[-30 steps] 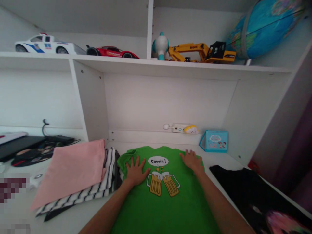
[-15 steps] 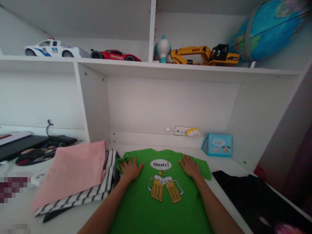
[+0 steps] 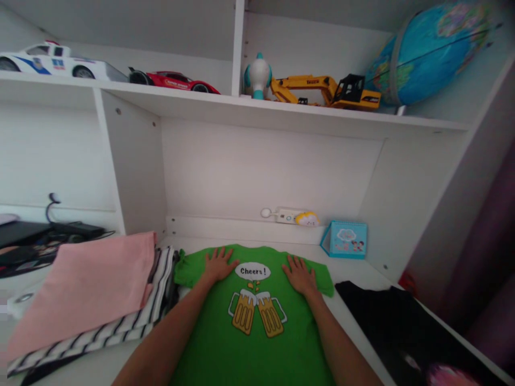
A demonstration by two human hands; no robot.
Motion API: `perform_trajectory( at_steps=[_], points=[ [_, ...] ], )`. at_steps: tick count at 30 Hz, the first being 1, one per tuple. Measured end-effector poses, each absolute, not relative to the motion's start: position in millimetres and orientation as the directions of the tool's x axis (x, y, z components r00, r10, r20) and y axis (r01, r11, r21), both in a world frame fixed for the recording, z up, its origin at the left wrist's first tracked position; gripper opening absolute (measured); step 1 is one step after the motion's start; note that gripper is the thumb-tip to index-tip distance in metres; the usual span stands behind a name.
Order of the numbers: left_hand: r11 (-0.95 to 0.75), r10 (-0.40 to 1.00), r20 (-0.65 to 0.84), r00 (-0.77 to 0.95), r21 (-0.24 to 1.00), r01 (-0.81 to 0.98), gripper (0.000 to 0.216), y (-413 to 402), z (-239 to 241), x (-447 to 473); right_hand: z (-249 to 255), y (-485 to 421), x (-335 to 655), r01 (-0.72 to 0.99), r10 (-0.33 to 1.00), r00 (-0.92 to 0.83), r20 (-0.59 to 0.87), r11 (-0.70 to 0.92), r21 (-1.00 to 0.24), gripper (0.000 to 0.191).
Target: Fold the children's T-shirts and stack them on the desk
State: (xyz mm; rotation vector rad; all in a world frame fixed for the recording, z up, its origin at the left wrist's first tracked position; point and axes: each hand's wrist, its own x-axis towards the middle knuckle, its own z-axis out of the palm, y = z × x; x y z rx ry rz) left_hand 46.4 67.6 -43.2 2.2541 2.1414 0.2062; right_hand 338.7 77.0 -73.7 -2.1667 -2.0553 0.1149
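A green T-shirt (image 3: 257, 354) with a "Cheers!" bubble and two beer mugs printed on it lies spread out before me, its lower end beyond the bottom of the view. My left hand (image 3: 219, 265) rests flat on its upper left part, near the shoulder, fingers spread. On the upper right part lies my right hand (image 3: 301, 275), also flat with fingers apart. Neither hand grips anything. The left sleeve looks slightly bunched at its end, while the right sleeve lies flat.
Left of the shirt is a stack of folded clothes, a pink one (image 3: 92, 289) over a striped one (image 3: 163, 279). A black garment (image 3: 402, 321) lies at the right. Behind stand a blue desk calendar (image 3: 348, 239) and a power strip (image 3: 286, 216). Toys and a globe (image 3: 438, 53) occupy the shelf (image 3: 281, 110).
My left hand has slid right and slightly up on the shirt, off the sleeve area, and the left sleeve lies more spread. My right hand stays about in place. The view has turned slightly right.
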Motion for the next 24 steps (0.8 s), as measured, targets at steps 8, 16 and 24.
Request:
perform_trajectory(
  at_steps=[8, 16, 24],
  points=[
    [0.025, 0.998, 0.064, -0.025, 0.012, 1.0, 0.047, 43, -1, -5, -72, 75, 337, 0.984, 0.997, 0.062, 0.052, -0.052, -0.169, 0.061],
    [0.205, 0.976, 0.098, -0.195, -0.098, 0.974, 0.024, -22, 63, -64, -69, 72, 336, 0.986, 0.997, 0.056, 0.044, -0.048, -0.162, 0.06],
    [0.168, 0.986, 0.029, -0.166, -0.079, 0.983, 0.027, -40, 41, -77, -47, 65, 328, 0.983, 0.998, 0.017, 0.059, -0.005, -0.184, 0.055]
  ],
)
